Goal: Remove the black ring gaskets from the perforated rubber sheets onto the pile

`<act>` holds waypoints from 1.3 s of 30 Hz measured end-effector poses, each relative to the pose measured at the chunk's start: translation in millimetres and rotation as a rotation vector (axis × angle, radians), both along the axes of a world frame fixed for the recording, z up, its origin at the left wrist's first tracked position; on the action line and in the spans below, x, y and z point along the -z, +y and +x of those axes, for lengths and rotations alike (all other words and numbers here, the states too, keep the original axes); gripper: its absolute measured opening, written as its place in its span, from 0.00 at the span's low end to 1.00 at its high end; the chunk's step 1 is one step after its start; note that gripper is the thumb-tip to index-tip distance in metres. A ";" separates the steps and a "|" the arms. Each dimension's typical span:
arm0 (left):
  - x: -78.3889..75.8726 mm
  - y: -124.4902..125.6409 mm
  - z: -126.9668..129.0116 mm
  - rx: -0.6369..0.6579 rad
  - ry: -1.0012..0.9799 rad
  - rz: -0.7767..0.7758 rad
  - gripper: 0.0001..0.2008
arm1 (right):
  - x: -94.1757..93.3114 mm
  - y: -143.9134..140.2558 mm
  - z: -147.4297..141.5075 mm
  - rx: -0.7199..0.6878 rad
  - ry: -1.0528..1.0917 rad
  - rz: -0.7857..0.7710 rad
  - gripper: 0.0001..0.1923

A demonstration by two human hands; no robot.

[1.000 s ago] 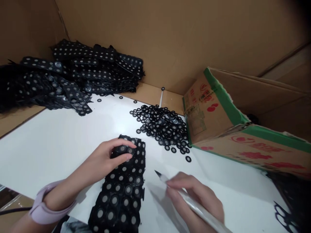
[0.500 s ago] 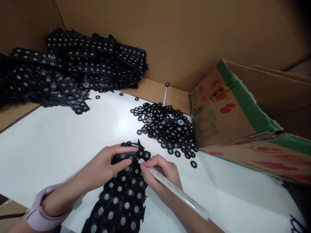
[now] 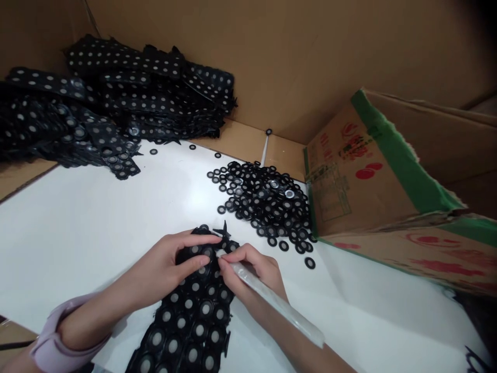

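Black rubber sheet [image 3: 190, 316]: left hand [image 3: 171, 267] pressed it flat, fingers spread; right hand [image 3: 252, 272] gripped white tool [image 3: 275, 305]. Risk: tip slipping into the left fingers.

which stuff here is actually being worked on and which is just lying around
In hand:
- black sheet of rings, pinned by the left hand
- white pen-like tool, held in the right hand, tip at the sheet's top edge

Lying about:
- pile of loose rings
- stack of black sheets
- green-edged cardboard box
- white board
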State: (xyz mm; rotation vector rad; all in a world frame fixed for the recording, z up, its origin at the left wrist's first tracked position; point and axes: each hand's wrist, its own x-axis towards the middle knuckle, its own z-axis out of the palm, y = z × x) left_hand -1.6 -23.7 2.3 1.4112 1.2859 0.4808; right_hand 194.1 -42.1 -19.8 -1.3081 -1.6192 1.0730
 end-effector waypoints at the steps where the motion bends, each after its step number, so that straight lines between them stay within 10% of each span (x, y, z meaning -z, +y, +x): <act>1: -0.8 -0.5 0.6 -0.003 0.000 -0.028 0.19 | 0.4 0.0 -0.2 -0.007 -0.007 0.013 0.06; 39: 2.3 -14.4 -1.5 0.137 -0.019 0.154 0.25 | 10.8 -4.0 -11.1 -0.127 -0.136 0.263 0.06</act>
